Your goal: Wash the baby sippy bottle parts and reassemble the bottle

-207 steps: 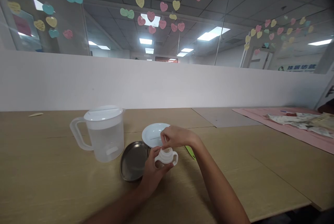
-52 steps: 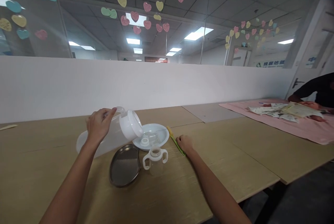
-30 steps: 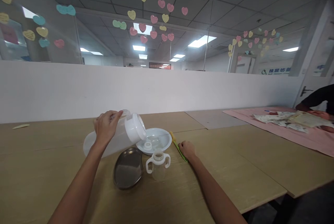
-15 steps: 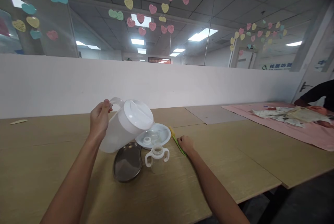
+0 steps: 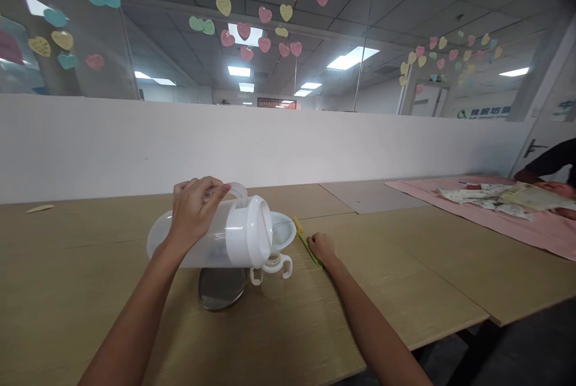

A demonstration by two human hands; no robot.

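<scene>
My left hand (image 5: 194,209) is wrapped round the handle of a translucent plastic pitcher (image 5: 211,245) with a white lid. The pitcher lies nearly sideways in the air, its lid end tipped towards the mouth of a clear baby bottle (image 5: 272,285) with two white handles, standing upright on the table. Whether liquid flows cannot be seen. My right hand (image 5: 322,247) rests on the table with fingers curled, fingertips against a slim green-handled brush (image 5: 310,251) with a yellow end. Below the pitcher is a kidney-shaped metal tray (image 5: 221,290). Behind it, a white bowl (image 5: 288,233) is partly hidden.
The wooden table (image 5: 391,290) runs along a low white wall (image 5: 270,146) with glass above. At the far right, another person's arm (image 5: 546,161) reaches over a pink cloth (image 5: 522,224) with printed bags (image 5: 499,199). A thin pale strip (image 5: 40,208) lies far left.
My left hand has tipped the pitcher further, from slanted to almost horizontal, its lid now lower and over the bottle. It covers more of the bowl. My right hand has stayed put.
</scene>
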